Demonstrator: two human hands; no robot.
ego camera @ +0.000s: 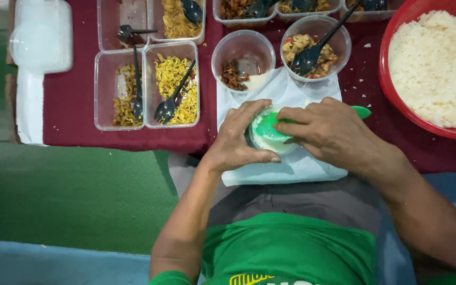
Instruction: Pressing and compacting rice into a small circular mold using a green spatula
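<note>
- The left hand point(238, 140) was curled around the side of a small round bowl point(266, 138), clamped on its rim, at the near edge of the table.
- The right hand point(329, 129) was closed on a green paddle point(362, 111), pressing it down into the bowl.
- The bowl sat on a white sheet point(291, 169) overhanging the maroon cloth point(75, 116).
- Risk, as judged: the sheet could slide under pressure and tip the bowl off the edge.
- The red rice basin point(391, 89) stood near the right wrist; a wide movement could knock it.
</note>
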